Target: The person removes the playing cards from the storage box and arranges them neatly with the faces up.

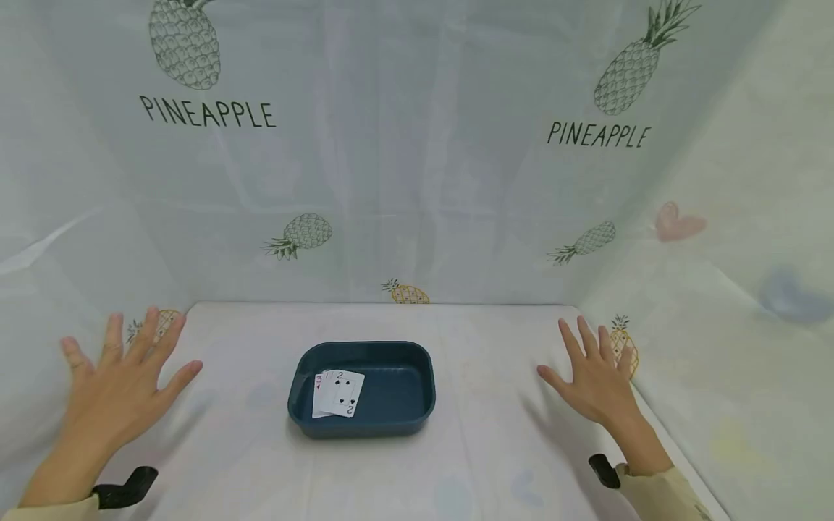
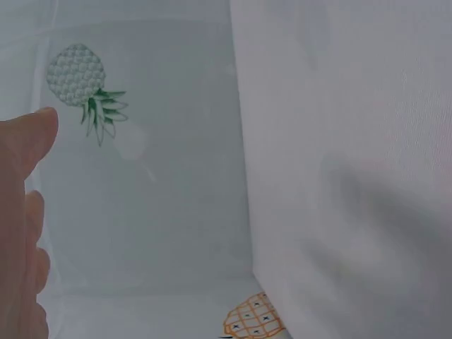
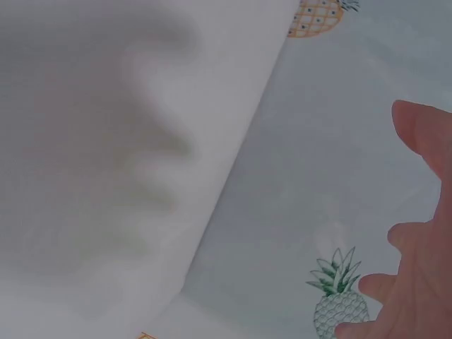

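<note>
In the head view a dark blue rectangular tray [image 1: 397,428] stands on the white table, with a few playing cards [image 1: 344,394] lying overlapped in its left half. The top card is a two of spades, and a red three peeks out at its left. To the left of the tray, my left hand [image 1: 124,394] is held over the table with fingers spread and nothing in it. My right hand [image 1: 596,383] is likewise spread, well to the right of the tray, holding nothing. Each wrist view shows part of its own hand, the left hand [image 2: 21,233] and the right hand [image 3: 424,247].
The white table [image 1: 482,405] ends at a back wall of pineapple-printed cloth [image 1: 417,181]. Similar cloth walls rise on both sides, close to each hand. Dark straps sit on both wrists, and the hands cast shadows on the tabletop.
</note>
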### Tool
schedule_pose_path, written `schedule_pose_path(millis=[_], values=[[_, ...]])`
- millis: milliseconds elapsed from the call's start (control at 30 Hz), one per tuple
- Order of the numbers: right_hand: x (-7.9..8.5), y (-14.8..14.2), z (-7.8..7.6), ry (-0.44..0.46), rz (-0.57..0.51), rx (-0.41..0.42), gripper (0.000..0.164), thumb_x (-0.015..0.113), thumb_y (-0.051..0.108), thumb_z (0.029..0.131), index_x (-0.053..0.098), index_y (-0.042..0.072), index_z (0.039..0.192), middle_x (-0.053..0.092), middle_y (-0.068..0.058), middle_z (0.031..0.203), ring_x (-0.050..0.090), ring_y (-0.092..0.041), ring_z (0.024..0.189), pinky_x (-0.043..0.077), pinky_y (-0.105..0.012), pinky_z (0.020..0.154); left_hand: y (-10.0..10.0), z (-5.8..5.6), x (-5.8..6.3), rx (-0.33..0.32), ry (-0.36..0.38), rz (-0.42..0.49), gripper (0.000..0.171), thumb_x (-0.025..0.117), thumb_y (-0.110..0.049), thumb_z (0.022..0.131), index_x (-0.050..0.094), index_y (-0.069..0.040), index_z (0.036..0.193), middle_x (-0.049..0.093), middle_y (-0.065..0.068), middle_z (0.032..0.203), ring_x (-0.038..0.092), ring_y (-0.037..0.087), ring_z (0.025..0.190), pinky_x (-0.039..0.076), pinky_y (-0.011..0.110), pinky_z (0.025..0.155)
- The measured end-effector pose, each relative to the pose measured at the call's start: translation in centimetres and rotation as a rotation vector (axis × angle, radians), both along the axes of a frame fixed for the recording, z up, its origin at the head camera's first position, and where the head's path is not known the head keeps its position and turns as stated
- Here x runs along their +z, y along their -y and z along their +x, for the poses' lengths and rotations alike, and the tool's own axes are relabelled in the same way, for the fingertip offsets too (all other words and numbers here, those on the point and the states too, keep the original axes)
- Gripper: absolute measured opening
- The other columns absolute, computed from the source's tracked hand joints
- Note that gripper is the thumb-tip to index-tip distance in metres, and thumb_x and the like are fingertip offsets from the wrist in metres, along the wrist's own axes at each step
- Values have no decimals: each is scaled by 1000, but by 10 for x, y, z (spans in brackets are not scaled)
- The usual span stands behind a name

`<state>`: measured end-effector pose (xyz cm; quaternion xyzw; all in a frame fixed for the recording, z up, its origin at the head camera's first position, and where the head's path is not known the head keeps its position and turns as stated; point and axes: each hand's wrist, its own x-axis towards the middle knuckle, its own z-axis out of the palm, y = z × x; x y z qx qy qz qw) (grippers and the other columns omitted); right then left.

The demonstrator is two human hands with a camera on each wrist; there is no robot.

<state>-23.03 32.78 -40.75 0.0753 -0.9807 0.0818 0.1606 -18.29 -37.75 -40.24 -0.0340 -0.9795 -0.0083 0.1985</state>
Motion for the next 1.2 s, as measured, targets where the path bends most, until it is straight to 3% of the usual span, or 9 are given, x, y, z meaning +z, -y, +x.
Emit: schedule_pose_path(millis=[200,400,667,867,1133,1200], values=[[4,9,-5,9,-24,33,97,56,68,101,13,18,172,9,-23,177,3,-59,158,-1,-89,111,-8,2,1,-26,6,14,94,51,-66,104,-4,-31,172,-7,15,178,-20,52,157,-32,78,104],[15,25,-11,27,-77,74,97,57,67,101,12,18,173,10,-23,177,4,-54,160,-1,-89,111,-18,-2,-6,-77,-12,75,91,52,-61,106,-2,-28,172,-8,14,177,-19,51,158,-29,81,105],[26,52,-22,27,-104,123,95,57,64,102,12,20,173,11,-20,177,8,-51,161,5,-85,116,-33,-6,-16,-143,-54,199,88,54,-55,107,7,-20,173,5,21,176,-9,54,159,-19,87,107],[31,84,-30,-16,-150,192,93,63,59,100,19,17,172,18,-21,175,16,-50,159,11,-82,119,-46,-5,-23,-207,-11,378,86,56,-44,109,7,-13,172,3,24,175,-8,53,160,-9,86,113],[33,129,-37,-30,-188,284,92,70,51,98,25,14,170,25,-22,173,31,-51,154,28,-78,117,-74,1,-27,-292,110,656,83,53,-37,112,-3,-21,172,-5,13,178,-2,51,161,0,81,119],[33,140,-38,-11,-204,303,93,70,51,98,24,16,170,25,-21,173,33,-50,154,31,-76,116,-82,3,-26,-306,135,707,83,54,-37,112,-2,-22,172,-2,14,178,4,52,161,8,80,120]])
